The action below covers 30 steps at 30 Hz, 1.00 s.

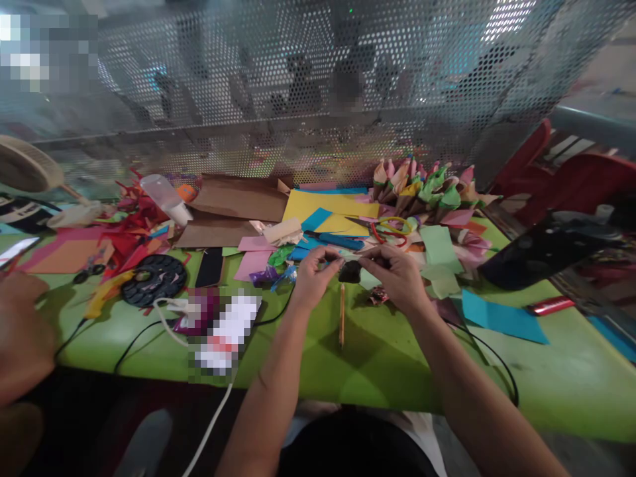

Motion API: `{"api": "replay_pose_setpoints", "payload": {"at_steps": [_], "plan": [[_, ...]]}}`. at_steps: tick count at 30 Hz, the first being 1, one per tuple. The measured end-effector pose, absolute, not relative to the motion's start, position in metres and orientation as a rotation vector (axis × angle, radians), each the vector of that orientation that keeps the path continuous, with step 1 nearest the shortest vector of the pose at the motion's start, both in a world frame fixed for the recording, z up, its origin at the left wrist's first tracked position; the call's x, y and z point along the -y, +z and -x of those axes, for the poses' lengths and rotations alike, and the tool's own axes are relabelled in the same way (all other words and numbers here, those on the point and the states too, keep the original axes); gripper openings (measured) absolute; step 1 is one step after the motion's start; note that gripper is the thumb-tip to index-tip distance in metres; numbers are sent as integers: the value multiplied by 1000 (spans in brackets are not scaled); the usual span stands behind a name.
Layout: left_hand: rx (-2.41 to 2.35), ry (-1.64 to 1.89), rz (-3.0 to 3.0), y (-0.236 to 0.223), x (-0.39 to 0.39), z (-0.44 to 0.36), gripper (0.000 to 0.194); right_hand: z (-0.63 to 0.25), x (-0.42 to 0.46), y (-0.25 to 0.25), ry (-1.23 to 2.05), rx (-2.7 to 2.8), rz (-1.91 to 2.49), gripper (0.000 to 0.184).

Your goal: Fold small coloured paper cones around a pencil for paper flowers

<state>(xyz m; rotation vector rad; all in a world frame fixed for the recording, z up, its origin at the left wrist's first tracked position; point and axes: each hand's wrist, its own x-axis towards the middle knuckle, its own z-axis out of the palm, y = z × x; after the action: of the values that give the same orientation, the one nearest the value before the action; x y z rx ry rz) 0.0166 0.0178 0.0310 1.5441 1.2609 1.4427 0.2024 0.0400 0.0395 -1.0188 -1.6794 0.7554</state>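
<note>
My left hand (pixel 318 273) and my right hand (pixel 393 273) face each other above the middle of the green table (pixel 318 361). Both have thumb and fingers pinched together. A thin pale edge shows between the fingertips, too small to make out. Just below them is a small dark piece (pixel 350 271); I cannot tell whether it is held or lies on the table. Nearer me, a pencil-like wooden stick (pixel 342 321) lies lengthwise. A small crumpled, dark reddish piece (pixel 378 295) rests beside my right hand.
Paper cones (pixel 432 185) stand behind, near yellow paper (pixel 328 209) and brown sheets (pixel 238 199). At left lie a black phone (pixel 209 267), a yellow glue gun (pixel 105 295), a round black tray (pixel 154 281) and cables. Another person's arm (pixel 22 331) is far left; a dark bottle (pixel 541 248) is right.
</note>
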Motion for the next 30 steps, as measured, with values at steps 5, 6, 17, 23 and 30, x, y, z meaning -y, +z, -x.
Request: {"api": "replay_pose_setpoints", "payload": {"at_steps": [5, 6, 17, 23, 30], "plan": [[-1236, 1397, -1549, 32, -15, -20, 11, -204, -41, 38, 785, 1658, 1031, 20], [-1232, 1395, -1568, 32, -15, -21, 11, -204, -41, 37, 793, 1653, 1030, 20], [-1770, 1781, -1440, 34, -22, 29, 10, -204, -32, 43, 840, 1570, 1077, 39], [-2452, 1722, -1247, 32, -16, 68, 8, -204, -33, 39, 788, 1602, 1050, 33], [-2673, 1234, -1250, 26, -13, 70, 31, -204, -33, 40, 815, 1584, 1055, 32]]}}
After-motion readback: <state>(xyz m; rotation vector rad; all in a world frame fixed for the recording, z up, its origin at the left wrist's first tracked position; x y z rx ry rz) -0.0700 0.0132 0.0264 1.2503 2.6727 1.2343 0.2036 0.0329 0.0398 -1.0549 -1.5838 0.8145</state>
